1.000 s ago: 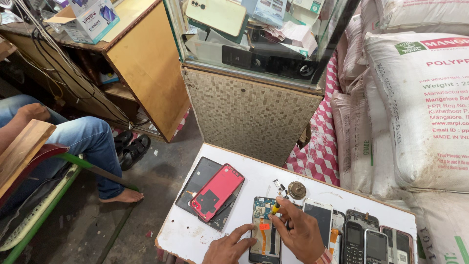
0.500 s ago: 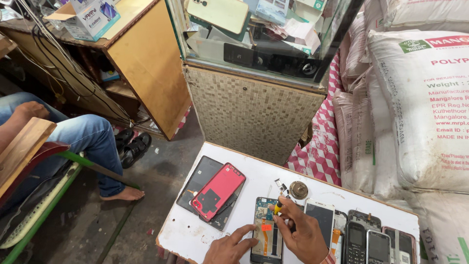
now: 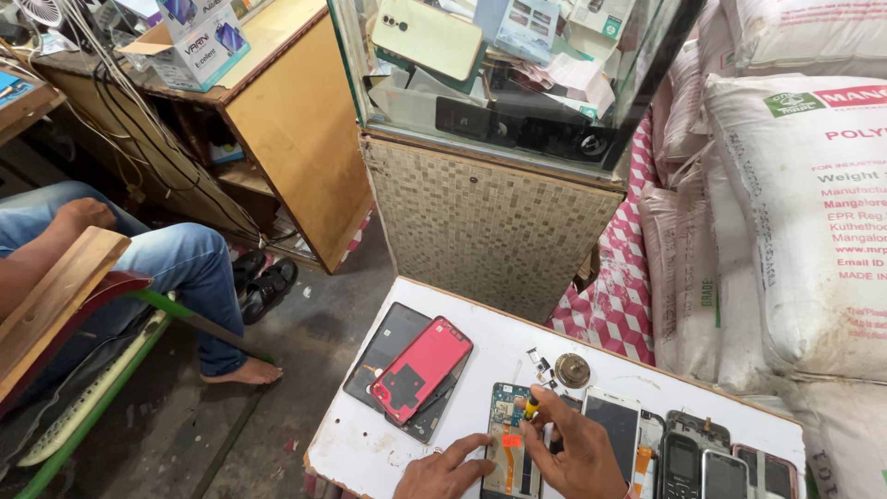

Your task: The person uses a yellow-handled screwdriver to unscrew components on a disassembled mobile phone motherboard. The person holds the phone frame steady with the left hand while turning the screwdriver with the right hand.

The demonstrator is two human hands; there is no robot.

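Note:
An opened phone (image 3: pixel 510 434) with its circuit board showing lies on a small white table (image 3: pixel 499 356). My left hand (image 3: pixel 443 473) rests at the table's near edge, fingers spread and touching the phone's lower left side. My right hand (image 3: pixel 575 448) grips a small yellow-handled screwdriver (image 3: pixel 530 407), its tip on the upper part of the board. Tiny loose parts (image 3: pixel 543 366) lie just beyond the phone.
A red back cover (image 3: pixel 423 368) lies on dark phone panels (image 3: pixel 386 346) at the left. A round metal disc (image 3: pixel 572 371) and several other phones (image 3: pixel 684 453) lie to the right. Behind stand a glass display counter (image 3: pixel 499 74), white sacks (image 3: pixel 804 212), and a seated person's leg (image 3: pixel 176 277).
The view has shifted slightly. My hands stay on the opened phone with the screwdriver in about the same place.

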